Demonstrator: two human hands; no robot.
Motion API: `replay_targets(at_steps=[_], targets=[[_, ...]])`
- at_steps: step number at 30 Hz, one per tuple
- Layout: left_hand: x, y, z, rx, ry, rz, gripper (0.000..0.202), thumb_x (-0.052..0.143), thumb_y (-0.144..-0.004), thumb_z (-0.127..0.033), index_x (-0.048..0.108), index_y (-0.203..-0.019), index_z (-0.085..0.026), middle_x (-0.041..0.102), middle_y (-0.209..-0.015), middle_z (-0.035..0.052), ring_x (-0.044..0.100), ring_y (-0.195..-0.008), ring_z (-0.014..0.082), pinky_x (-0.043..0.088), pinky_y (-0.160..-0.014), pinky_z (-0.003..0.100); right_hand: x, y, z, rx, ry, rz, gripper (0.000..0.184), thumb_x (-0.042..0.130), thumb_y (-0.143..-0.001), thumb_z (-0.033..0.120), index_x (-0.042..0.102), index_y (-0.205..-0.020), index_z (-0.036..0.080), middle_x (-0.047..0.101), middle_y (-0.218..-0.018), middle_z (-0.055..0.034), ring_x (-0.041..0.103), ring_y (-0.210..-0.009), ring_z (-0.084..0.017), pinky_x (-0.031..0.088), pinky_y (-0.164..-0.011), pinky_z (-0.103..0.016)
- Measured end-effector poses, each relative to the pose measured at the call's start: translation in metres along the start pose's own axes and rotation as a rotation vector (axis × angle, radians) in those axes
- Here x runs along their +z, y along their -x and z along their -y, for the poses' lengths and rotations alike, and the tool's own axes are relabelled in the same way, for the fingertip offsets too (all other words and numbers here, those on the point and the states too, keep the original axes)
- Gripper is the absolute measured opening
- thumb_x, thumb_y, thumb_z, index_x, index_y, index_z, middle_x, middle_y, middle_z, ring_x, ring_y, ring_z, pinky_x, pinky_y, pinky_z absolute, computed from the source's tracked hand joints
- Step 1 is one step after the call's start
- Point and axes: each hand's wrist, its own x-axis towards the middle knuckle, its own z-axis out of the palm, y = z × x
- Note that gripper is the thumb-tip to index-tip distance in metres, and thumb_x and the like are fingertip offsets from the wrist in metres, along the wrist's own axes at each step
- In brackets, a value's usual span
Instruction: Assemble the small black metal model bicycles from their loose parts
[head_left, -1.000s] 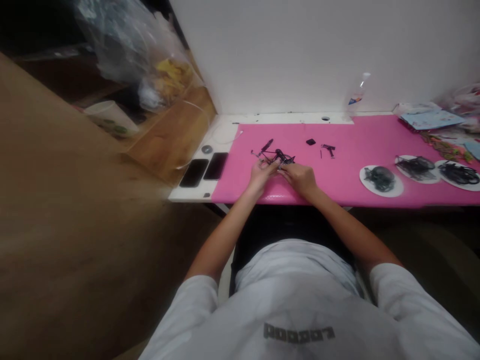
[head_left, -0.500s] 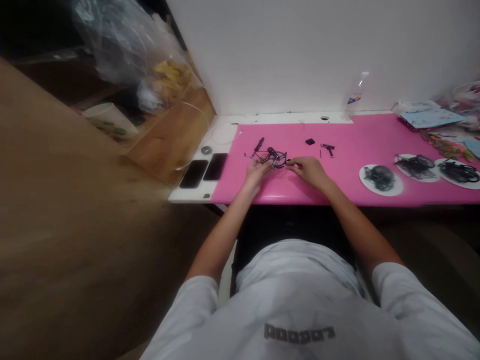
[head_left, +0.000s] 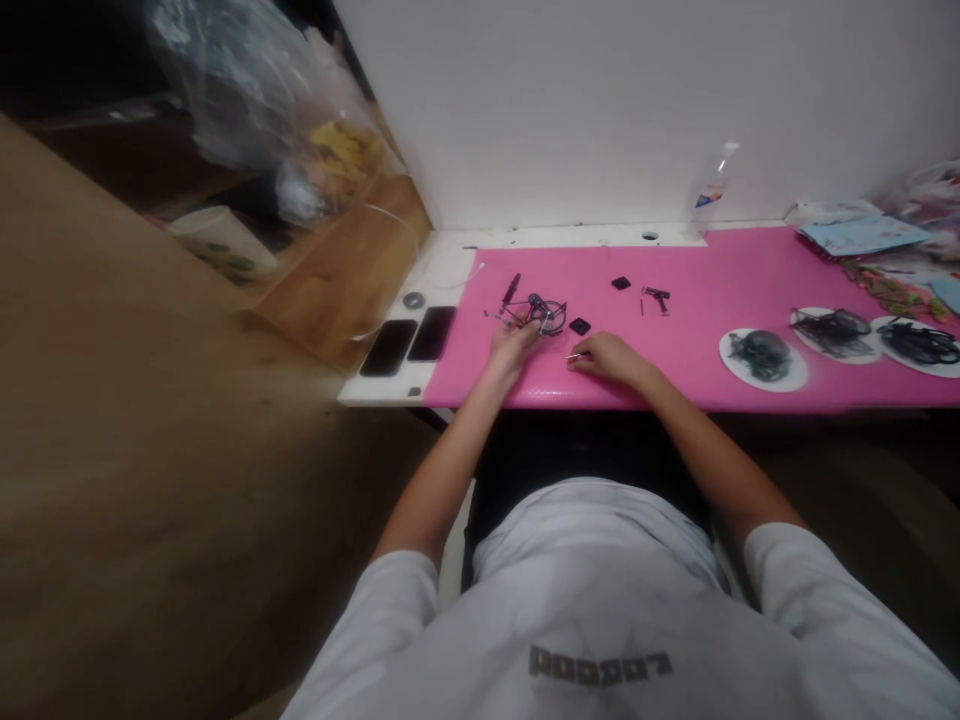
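A small black model bicycle point(head_left: 553, 317) with a thin wheel and a dark seat-like part is tilted over the pink mat. My left hand point(head_left: 514, 347) is closed around its lower frame, the fingertips partly hidden by it. Just right of it, my right hand point(head_left: 609, 357) pinches a short, thin, light-coloured rod point(head_left: 573, 356), too small to name surely. Between the hands, on the mat, lies a small black square piece point(head_left: 580, 326). A similar black square piece point(head_left: 621, 283) rests farther back, and a black T-shaped part point(head_left: 658, 299) with a thin stick lies to its right.
The pink mat point(head_left: 540, 390) covers most of the white table. Two dark phones point(head_left: 388, 348) lie at its left end. White plates point(head_left: 796, 374) with dark thin parts stand at the right, near a blue packet point(head_left: 862, 236). A clear bottle point(head_left: 716, 180) stands against the back wall.
My right hand has drawn back from the bicycle toward me, now showing the thin rod. The black square piece shows on the mat between the hands. The bicycle has shifted slightly left.
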Motion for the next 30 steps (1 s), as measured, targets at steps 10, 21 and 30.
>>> replay_targets(at_steps=[10,21,30], targets=[[-0.002,-0.002,0.003,-0.009,0.036,-0.035,0.053,0.092,-0.077,-0.007,0.063,-0.12,-0.019,0.082,-0.106,0.0061,0.079,-0.096,0.0151,0.061,-0.104,0.037,0.0,-0.001,0.004,0.101,0.166,-0.028,0.018,0.068,-0.095,0.022,0.081,-0.106,0.017,0.083,-0.101,-0.0133,0.07,-0.083,-0.023,0.042,-0.074,-0.03],[-0.016,-0.012,0.008,-0.039,0.068,0.108,0.047,0.088,-0.077,0.0,0.065,-0.115,-0.017,0.082,-0.114,0.0082,0.08,-0.104,0.0194,0.056,-0.115,0.045,-0.018,-0.002,-0.059,0.321,0.163,-0.201,0.021,0.065,-0.101,0.029,0.077,-0.114,0.018,0.082,-0.106,-0.0133,0.072,-0.094,-0.027,0.048,-0.079,-0.032],[-0.021,-0.013,0.008,-0.066,0.088,0.161,0.05,0.088,-0.08,-0.002,0.069,-0.123,-0.018,0.083,-0.117,0.0099,0.079,-0.115,0.0223,0.056,-0.117,0.044,-0.011,-0.012,-0.082,0.319,-0.136,-0.34,0.036,0.071,-0.103,0.04,0.075,-0.131,0.018,0.08,-0.13,-0.0162,0.076,-0.112,-0.028,0.058,-0.098,-0.038]])
